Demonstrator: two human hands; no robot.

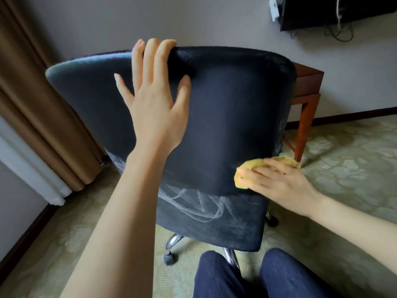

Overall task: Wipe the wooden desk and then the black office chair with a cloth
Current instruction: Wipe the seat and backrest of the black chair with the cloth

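Soft, even daylight fills the room, apparently coming from the left by the curtain (43,117), and it gives the left edge of the chair (225,117) a pale sheen. Shadows on the carpet (343,168) are faint. Wide-angle distortion bends the edges, and the whole picture is slightly soft.

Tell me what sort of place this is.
Probably a hotel room: patterned carpet, heavy floor-length curtains, a wall-mounted TV, and a wooden desk behind the chair.
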